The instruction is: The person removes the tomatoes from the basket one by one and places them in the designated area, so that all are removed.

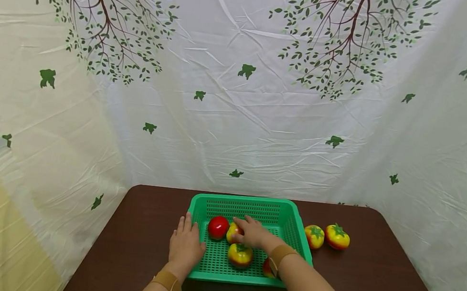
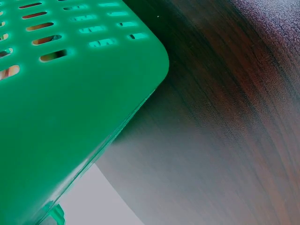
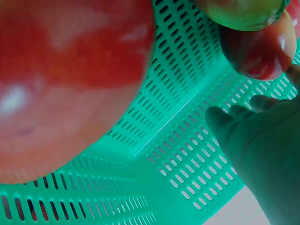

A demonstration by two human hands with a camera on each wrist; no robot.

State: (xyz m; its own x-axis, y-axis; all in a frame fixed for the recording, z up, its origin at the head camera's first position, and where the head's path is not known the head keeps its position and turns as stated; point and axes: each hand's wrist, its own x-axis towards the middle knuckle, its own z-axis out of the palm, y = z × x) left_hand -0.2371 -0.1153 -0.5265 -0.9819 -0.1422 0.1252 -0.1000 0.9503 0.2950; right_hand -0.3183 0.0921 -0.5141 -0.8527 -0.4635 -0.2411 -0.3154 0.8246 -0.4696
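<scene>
A green plastic basket (image 1: 218, 277) stands on the table. My left hand (image 1: 185, 245) rests along its left rim with the fingers straight. My right hand (image 1: 255, 234) reaches inside, its fingers spread right at a yellow-and-red tomato (image 1: 232, 232) that they partly hide. Beside that lies a plain red round fruit (image 1: 218, 228), and nearer to me a yellow tomato with a green leafy top (image 1: 240, 256). Another red one (image 1: 268, 268) shows partly under the right wrist. In the right wrist view the right hand's fingers (image 3: 229, 119) extend over the slotted basket wall, beside a red-yellow tomato (image 3: 260, 54).
Two more yellow-and-red tomatoes with green tops, one (image 1: 314, 236) close to the basket's right side and one (image 1: 337, 236) farther right, lie on the dark brown table (image 1: 378, 277). A white curtain (image 1: 233, 145) printed with leaves hangs behind the table's far edge.
</scene>
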